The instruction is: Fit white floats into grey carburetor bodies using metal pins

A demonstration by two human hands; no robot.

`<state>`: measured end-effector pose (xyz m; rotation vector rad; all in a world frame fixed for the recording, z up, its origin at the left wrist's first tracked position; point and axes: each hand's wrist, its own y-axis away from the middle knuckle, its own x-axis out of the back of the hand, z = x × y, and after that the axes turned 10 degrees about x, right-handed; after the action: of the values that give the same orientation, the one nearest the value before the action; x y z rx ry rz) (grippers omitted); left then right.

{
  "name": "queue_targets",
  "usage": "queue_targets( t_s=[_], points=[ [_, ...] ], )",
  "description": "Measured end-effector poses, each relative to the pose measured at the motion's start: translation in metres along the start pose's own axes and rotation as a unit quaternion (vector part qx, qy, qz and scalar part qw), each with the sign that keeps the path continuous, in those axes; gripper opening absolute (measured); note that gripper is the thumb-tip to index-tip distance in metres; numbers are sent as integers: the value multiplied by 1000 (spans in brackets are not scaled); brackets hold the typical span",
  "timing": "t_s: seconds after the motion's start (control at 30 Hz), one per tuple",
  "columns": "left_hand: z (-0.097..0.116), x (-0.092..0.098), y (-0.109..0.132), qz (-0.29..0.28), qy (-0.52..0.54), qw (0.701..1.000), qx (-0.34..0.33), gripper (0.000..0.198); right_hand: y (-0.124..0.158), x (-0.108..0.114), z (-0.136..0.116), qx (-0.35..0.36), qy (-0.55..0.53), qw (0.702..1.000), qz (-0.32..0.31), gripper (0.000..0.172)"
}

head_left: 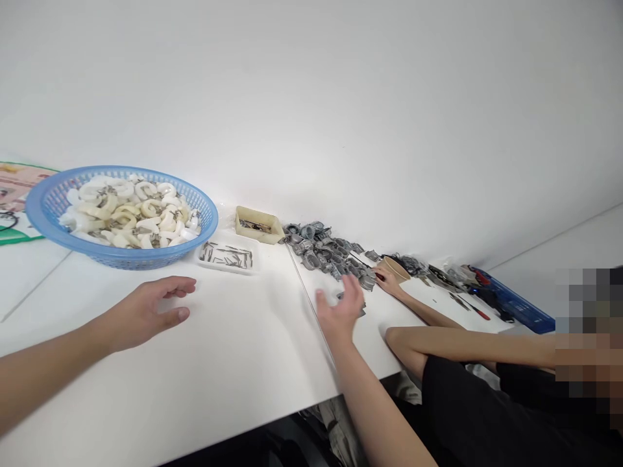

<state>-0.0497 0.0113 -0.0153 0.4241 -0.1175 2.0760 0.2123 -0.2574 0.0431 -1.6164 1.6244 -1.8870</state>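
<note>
My left hand [141, 311] hovers over the white table with fingers and thumb apart and nothing between them. It is nearest to the blue plastic basket [131, 259], which holds a heap of white curved plastic parts [146, 211] with small metal pieces. My right hand [341, 311] is stretched toward a pile of grey metal parts [326, 250], its fingers spread. One grey part [361, 311] lies just behind that hand, partly hidden by it. Beside the basket stands a clear tray [256, 259] of small dark metal pins.
A cream box [272, 237] with small metal pieces stands against the wall. On the right a co-worker's hand [387, 282] holds a tool near the pile and a round tan container [396, 267]. A red-handled screwdriver [481, 312] and a blue tray [516, 301] lie farther right.
</note>
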Motion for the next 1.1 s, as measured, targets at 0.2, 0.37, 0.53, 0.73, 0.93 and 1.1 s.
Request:
queue_targets(
  t_s=[0.2,0.37,0.53,0.73,0.93,1.1],
  points=[
    [-4,2,-5,-17,11,1000,3,60,13,-49,-131,281,-262,907,-170,33],
    [5,6,-9,-17,21,996,-80,51,26,-86,-196,342,-355,827,-271,8],
    [11,10,-20,2,0,992,-127,46,18,-97,-204,352,-439,770,-299,9],
    [13,8,-22,-6,-24,988,-149,47,13,-93,-196,369,-457,749,-307,9],
    [11,6,-25,0,-28,985,-168,47,12,-94,-196,368,-460,747,-308,8],
    [14,6,-24,7,-34,984,-177,47,11,-93,-194,353,-456,749,-325,10]
  ],
)
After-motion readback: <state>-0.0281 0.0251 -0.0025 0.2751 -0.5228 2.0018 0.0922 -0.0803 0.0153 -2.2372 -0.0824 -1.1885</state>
